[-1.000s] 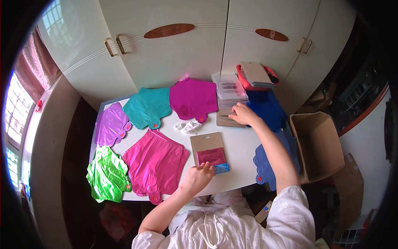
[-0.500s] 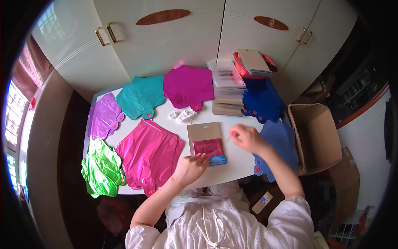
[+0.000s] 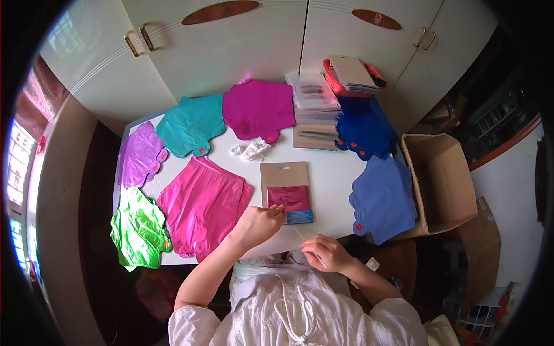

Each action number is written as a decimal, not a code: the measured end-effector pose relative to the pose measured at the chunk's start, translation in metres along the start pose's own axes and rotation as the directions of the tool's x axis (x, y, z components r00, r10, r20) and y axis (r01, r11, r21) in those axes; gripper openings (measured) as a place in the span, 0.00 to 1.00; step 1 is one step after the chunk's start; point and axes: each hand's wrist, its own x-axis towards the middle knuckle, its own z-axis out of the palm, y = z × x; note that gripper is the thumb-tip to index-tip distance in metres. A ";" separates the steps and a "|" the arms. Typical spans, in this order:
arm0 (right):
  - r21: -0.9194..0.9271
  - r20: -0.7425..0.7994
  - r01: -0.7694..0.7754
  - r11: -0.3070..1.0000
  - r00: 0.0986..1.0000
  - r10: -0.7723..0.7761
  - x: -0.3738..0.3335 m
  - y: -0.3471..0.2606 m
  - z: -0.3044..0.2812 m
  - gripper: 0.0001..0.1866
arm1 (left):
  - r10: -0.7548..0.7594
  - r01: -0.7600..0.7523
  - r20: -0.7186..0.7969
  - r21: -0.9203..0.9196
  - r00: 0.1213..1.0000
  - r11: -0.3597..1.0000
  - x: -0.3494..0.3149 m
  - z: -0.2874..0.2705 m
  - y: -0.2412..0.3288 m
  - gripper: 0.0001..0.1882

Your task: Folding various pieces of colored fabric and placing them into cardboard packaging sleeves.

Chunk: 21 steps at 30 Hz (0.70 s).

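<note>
A brown cardboard card (image 3: pixel 283 172) lies in front of me on the white table. On its lower half sits a folded magenta foil packet (image 3: pixel 291 198), with a blue printed band (image 3: pixel 299 217) below it. My left hand (image 3: pixel 261 224) is closed at the card's lower left side, its fingertips pressing at the packet's edge. At the table's front edge my right hand (image 3: pixel 326 254) is closed, fingers bent down. A thin, pale, see-through strip (image 3: pixel 304 233) shows faintly between that hand and the card; its far end is hard to make out.
Flat foil shapes surround the card: pink (image 3: pixel 202 207), green (image 3: pixel 138 228), purple (image 3: pixel 140 154), teal (image 3: pixel 190 124), magenta (image 3: pixel 258 109), dark blue (image 3: pixel 366 128) and light blue (image 3: pixel 384 199). Stacked clear-wrapped cards (image 3: pixel 314 115), a red basket (image 3: pixel 334 81), crumpled white scraps (image 3: pixel 252 151) and an open carton (image 3: pixel 441 184) stand around.
My right hand has come down toward me from the card's right side to the table's front edge. The left hand stays by the card. The whole view has shifted slightly.
</note>
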 end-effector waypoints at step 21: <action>-0.191 -0.074 -0.007 0.982 0.997 -0.008 -0.015 0.007 -0.007 0.13 | 0.076 -0.071 -0.116 0.042 0.990 0.997 0.010 0.006 0.020 0.05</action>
